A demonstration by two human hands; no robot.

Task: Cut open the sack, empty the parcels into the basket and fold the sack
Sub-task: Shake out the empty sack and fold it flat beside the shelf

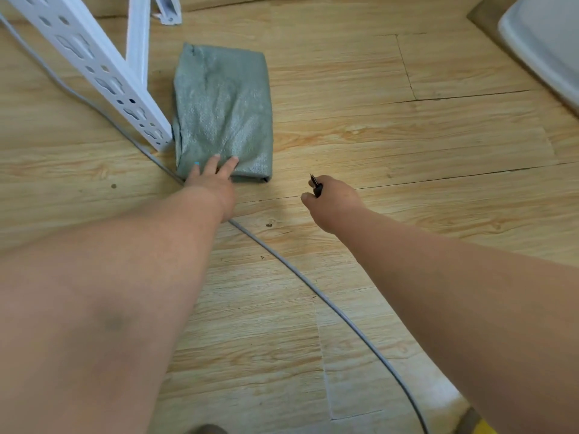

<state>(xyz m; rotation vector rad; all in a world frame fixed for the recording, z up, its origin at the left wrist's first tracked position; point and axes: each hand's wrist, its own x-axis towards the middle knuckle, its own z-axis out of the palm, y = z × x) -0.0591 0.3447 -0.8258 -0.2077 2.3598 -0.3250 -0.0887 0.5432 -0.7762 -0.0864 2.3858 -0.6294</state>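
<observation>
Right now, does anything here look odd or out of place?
A grey cable trails loose across the wooden floor, passing under the left forearm near the folded sack. It could trip someone. The right hand grips a small cutter.

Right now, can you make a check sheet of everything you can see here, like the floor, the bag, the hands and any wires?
Surface: wood-pattern floor, with seams and a few dark specks.
Job's things: grey-green sack lies folded flat on the floor beside the white rack leg. No parcels or basket seen.
Clutter: nothing seen.
Hands: left hand rests straight fingers on the sack's near edge. Right hand has its grip round a small dark cutting tool, tip pointing away, off the sack.
Cables: grey cable runs across the floor, under the left arm and past the rack leg.
Surroundings: white object at the top right corner, partly cut off.
</observation>
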